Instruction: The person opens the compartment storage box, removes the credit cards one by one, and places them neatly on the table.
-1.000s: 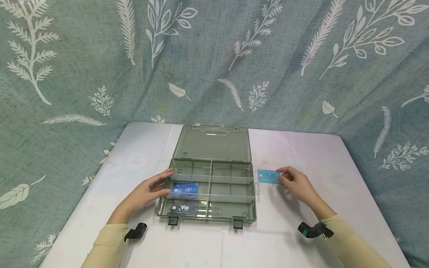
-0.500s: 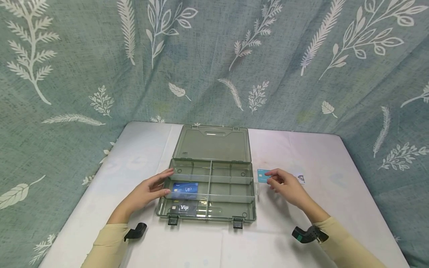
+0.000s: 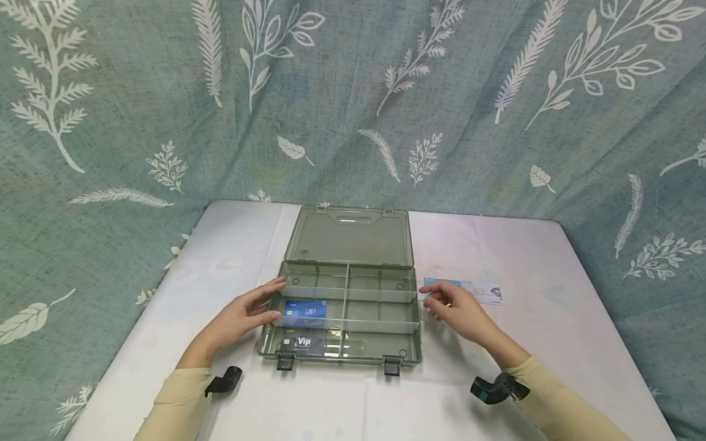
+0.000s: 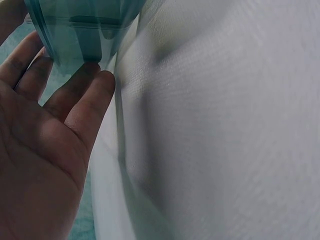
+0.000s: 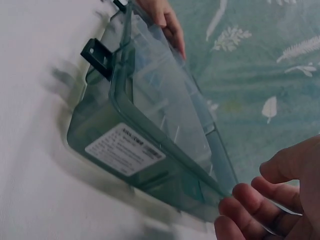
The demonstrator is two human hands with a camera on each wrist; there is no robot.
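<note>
A translucent green compartment box [image 3: 380, 310] lies with its lid [image 3: 350, 236] folded back. My left hand [image 3: 237, 321] rests against the box's left side, its fingers mostly straight and touching the wall. Inside the left column, a blue VIP card [image 3: 306, 311] lies in the middle compartment and a black Vip card [image 3: 303, 343] in the front one. By the box's right wall hovers my right hand [image 3: 455, 311], fingers loosely bent with nothing held. Partly hidden behind it is a teal card [image 3: 449, 282] on the table, beside a white card [image 3: 485, 293].
Two dark latches [image 3: 391, 367] hang at the front of the box. A white label [image 5: 125, 150] is stuck on its right wall. The white-covered table [image 3: 331, 404] is enclosed by a leaf-patterned curtain [image 3: 353, 122].
My right hand has moved left across the teal card to the box's right side, uncovering the white card. The teal card stays in place. The left hand and box have not moved.
</note>
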